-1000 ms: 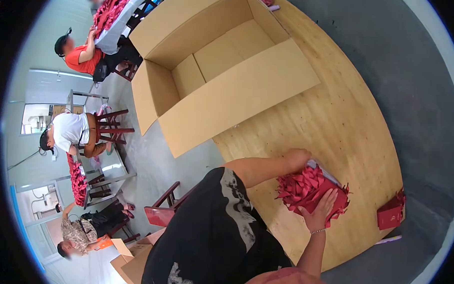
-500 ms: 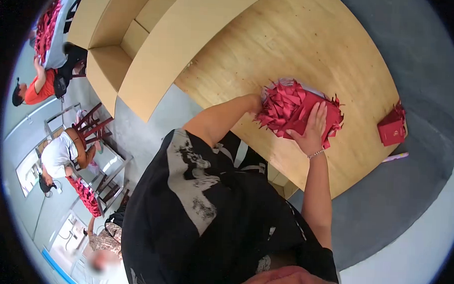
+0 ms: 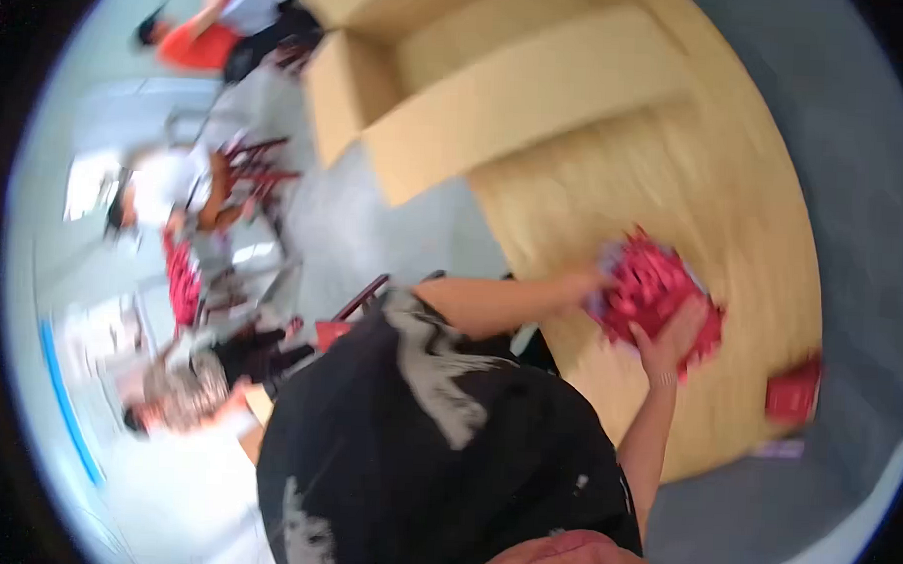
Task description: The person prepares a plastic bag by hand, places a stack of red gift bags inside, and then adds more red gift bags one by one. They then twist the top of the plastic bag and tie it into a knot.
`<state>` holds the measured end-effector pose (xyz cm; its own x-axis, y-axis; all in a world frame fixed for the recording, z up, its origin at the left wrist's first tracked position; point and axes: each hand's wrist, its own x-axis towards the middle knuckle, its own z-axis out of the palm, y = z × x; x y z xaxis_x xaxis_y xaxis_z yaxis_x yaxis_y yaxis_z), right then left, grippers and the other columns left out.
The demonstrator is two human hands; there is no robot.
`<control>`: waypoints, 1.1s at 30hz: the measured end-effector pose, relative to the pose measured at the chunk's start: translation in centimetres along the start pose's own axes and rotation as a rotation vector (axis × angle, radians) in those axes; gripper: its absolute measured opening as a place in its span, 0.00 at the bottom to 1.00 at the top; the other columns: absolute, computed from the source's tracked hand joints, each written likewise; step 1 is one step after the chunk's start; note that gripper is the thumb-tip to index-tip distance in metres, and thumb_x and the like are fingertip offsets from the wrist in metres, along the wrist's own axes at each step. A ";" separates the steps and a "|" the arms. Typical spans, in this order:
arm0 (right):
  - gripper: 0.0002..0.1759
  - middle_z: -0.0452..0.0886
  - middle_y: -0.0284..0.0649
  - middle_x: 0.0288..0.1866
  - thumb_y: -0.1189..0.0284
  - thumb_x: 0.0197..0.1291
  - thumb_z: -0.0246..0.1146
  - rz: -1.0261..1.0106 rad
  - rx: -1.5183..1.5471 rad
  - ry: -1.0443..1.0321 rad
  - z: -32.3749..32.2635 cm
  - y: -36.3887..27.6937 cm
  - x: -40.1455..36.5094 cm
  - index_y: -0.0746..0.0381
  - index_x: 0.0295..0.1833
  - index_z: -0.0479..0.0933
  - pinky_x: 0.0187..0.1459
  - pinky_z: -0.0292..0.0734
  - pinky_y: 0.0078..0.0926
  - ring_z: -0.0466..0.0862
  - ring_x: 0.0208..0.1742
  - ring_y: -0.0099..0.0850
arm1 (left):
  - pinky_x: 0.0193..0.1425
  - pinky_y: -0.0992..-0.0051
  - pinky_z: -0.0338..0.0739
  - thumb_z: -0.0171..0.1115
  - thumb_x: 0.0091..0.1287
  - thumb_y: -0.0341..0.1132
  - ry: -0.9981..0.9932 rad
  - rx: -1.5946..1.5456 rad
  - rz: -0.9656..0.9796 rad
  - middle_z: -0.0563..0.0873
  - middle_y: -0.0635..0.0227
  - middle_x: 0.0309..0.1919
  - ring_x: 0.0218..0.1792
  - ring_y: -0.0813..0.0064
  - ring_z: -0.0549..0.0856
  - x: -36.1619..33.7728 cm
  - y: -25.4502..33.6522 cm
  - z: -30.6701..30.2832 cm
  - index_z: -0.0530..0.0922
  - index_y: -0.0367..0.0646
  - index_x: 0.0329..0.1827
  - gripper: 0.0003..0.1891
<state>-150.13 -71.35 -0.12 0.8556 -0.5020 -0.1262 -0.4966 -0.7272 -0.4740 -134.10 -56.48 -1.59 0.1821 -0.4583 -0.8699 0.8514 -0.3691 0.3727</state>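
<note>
A thick bundle of red ribbon-like strips lies on the wooden table, with some pale grey-lilac material showing at its edge. Flat on its right part rests my right hand, fingers stretched out and thumb spread away from them. My left hand is at the bundle's left edge and touches it; blur and the bundle hide its fingers, so its grip cannot be made out.
Beyond the bundle, an open cardboard box stands on the wooden table. A small red box or bag is near the right edge, beside a purple item. People work among stools and racks at left.
The whole view has swung, so the table, box and bundle appear farther right and lower. Both hands remain at the bundle, the right one still flat on it.
</note>
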 end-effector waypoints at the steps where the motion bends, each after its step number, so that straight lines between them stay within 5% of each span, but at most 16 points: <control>1: 0.68 0.38 0.60 0.77 0.46 0.42 0.71 0.037 0.014 -0.045 0.1 0.1 -0.2 0.71 0.74 0.37 0.75 0.31 0.45 0.37 0.77 0.53 | 0.51 0.66 0.74 0.65 0.56 0.41 -0.211 0.107 0.248 0.84 0.64 0.42 0.45 0.72 0.80 1.7 -1.8 -0.8 0.81 0.39 0.45 0.18; 2: 0.68 0.38 0.60 0.77 0.46 0.42 0.71 0.020 0.003 -0.043 0.3 0.4 -0.1 0.70 0.74 0.37 0.75 0.31 0.46 0.37 0.77 0.53 | 0.46 0.65 0.76 0.70 0.51 0.44 -0.067 0.290 0.314 0.85 0.63 0.37 0.41 0.71 0.82 0.9 -2.2 -0.6 0.82 0.40 0.43 0.21; 4: 0.68 0.37 0.60 0.77 0.44 0.42 0.71 0.000 -0.008 -0.021 1.1 0.9 0.1 0.69 0.75 0.36 0.75 0.33 0.46 0.37 0.77 0.53 | 0.41 0.63 0.78 0.69 0.53 0.41 -0.037 0.504 0.127 0.86 0.63 0.35 0.35 0.67 0.83 0.7 -2.9 -2.4 0.80 0.43 0.47 0.19; 6: 0.69 0.36 0.61 0.76 0.44 0.41 0.71 0.009 0.004 -0.025 2.0 1.1 0.7 0.68 0.75 0.36 0.74 0.34 0.45 0.37 0.77 0.53 | 0.39 0.63 0.76 0.67 0.51 0.43 0.026 0.769 0.056 0.85 0.58 0.30 0.34 0.62 0.84 -0.7 -3.2 -3.9 0.82 0.42 0.40 0.17; 9: 0.70 0.35 0.61 0.76 0.41 0.41 0.70 -0.041 -0.024 0.027 3.1 2.3 1.1 0.68 0.75 0.36 0.74 0.35 0.46 0.37 0.77 0.54 | 0.38 0.62 0.76 0.67 0.49 0.43 0.059 1.101 0.241 0.85 0.55 0.28 0.33 0.58 0.84 0.1 -5.9 -4.3 0.82 0.40 0.32 0.15; 14: 0.68 0.34 0.60 0.77 0.41 0.43 0.69 -0.066 -0.059 0.050 3.2 3.4 0.4 0.67 0.75 0.37 0.74 0.36 0.47 0.37 0.77 0.55 | 0.36 0.59 0.77 0.64 0.44 0.36 -0.217 1.042 0.261 0.85 0.54 0.29 0.33 0.55 0.84 -4.8 -1.2 -0.4 0.83 0.41 0.32 0.12; 16: 0.67 0.34 0.60 0.77 0.44 0.44 0.70 -0.084 -0.059 0.046 3.5 4.3 0.4 0.68 0.75 0.37 0.74 0.36 0.48 0.37 0.77 0.55 | 0.35 0.59 0.79 0.65 0.47 0.44 -0.199 1.158 0.489 0.85 0.56 0.25 0.30 0.56 0.85 -4.6 1.4 1.9 0.83 0.41 0.26 0.14; 18: 0.66 0.35 0.60 0.77 0.46 0.45 0.70 -0.086 -0.054 0.046 4.1 4.9 0.5 0.68 0.75 0.37 0.74 0.36 0.48 0.38 0.77 0.55 | 0.34 0.59 0.79 0.62 0.46 0.39 0.098 1.115 0.839 0.84 0.57 0.23 0.29 0.56 0.85 -4.9 3.6 3.9 0.83 0.42 0.23 0.09; 20: 0.61 0.37 0.63 0.76 0.48 0.50 0.66 -0.108 -0.130 0.095 4.6 5.3 0.7 0.72 0.74 0.38 0.74 0.36 0.48 0.39 0.77 0.57 | 0.38 0.56 0.78 0.61 0.42 0.34 0.129 1.050 0.712 0.85 0.53 0.30 0.34 0.54 0.85 -5.7 5.5 4.9 0.83 0.40 0.32 0.14; 22: 0.57 0.41 0.65 0.75 0.47 0.52 0.62 -0.208 -0.206 0.164 4.9 5.6 0.2 0.73 0.73 0.42 0.74 0.37 0.50 0.41 0.76 0.58 | 0.39 0.57 0.79 0.60 0.45 0.36 0.189 1.207 0.564 0.85 0.54 0.29 0.34 0.55 0.85 -0.7 4.3 5.4 0.83 0.38 0.30 0.12; 23: 0.58 0.41 0.65 0.75 0.46 0.51 0.62 -0.216 -0.245 0.168 4.8 6.2 -0.2 0.74 0.73 0.43 0.74 0.36 0.49 0.40 0.76 0.57 | 0.28 0.64 0.77 0.59 0.46 0.35 0.333 1.264 0.705 0.83 0.62 0.20 0.24 0.66 0.83 2.8 2.3 5.0 0.84 0.48 0.21 0.06; 24: 0.60 0.39 0.65 0.75 0.44 0.49 0.63 -0.146 -0.205 0.115 2.8 3.7 -0.1 0.74 0.73 0.42 0.74 0.34 0.49 0.39 0.77 0.57 | 0.32 0.61 0.77 0.58 0.48 0.35 0.296 1.195 0.667 0.83 0.60 0.23 0.27 0.63 0.82 4.6 2.1 3.9 0.83 0.46 0.24 0.06; 28: 0.63 0.40 0.63 0.76 0.51 0.42 0.69 -0.086 -0.093 0.027 1.5 1.8 -0.9 0.74 0.73 0.41 0.75 0.33 0.44 0.38 0.77 0.56 | 0.49 0.48 0.75 0.51 0.56 0.34 0.018 -0.171 -0.128 0.83 0.52 0.36 0.40 0.51 0.81 1.8 5.6 3.2 0.78 0.39 0.36 0.11; 29: 0.64 0.39 0.62 0.76 0.53 0.41 0.71 -0.015 -0.048 0.010 0.6 0.7 -1.0 0.73 0.73 0.40 0.75 0.35 0.44 0.38 0.77 0.55 | 0.47 0.51 0.76 0.53 0.51 0.29 -0.116 -0.370 -0.287 0.81 0.62 0.27 0.30 0.56 0.80 2.2 6.3 2.5 0.76 0.41 0.24 0.03; 30: 0.66 0.37 0.59 0.77 0.54 0.40 0.72 0.085 -0.032 -0.023 0.1 0.0 -1.5 0.70 0.74 0.37 0.74 0.37 0.45 0.37 0.78 0.53 | 0.44 0.57 0.78 0.55 0.50 0.30 -0.340 -0.369 -0.272 0.82 0.63 0.27 0.30 0.58 0.80 2.8 6.2 1.7 0.76 0.42 0.26 0.03; 33: 0.68 0.35 0.57 0.77 0.59 0.37 0.75 0.243 0.034 -0.079 -0.9 -2.2 -0.4 0.65 0.75 0.35 0.73 0.39 0.47 0.37 0.78 0.52 | 0.41 0.62 0.79 0.59 0.50 0.33 -0.241 0.691 0.101 0.84 0.63 0.28 0.31 0.61 0.82 7.8 5.5 -1.6 0.78 0.42 0.27 0.05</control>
<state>-149.51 -70.00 1.70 0.7215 -0.6209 -0.3065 -0.6846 -0.5732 -0.4503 -127.23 -60.84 -6.82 0.0624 -0.6525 -0.7552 0.3173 -0.7045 0.6349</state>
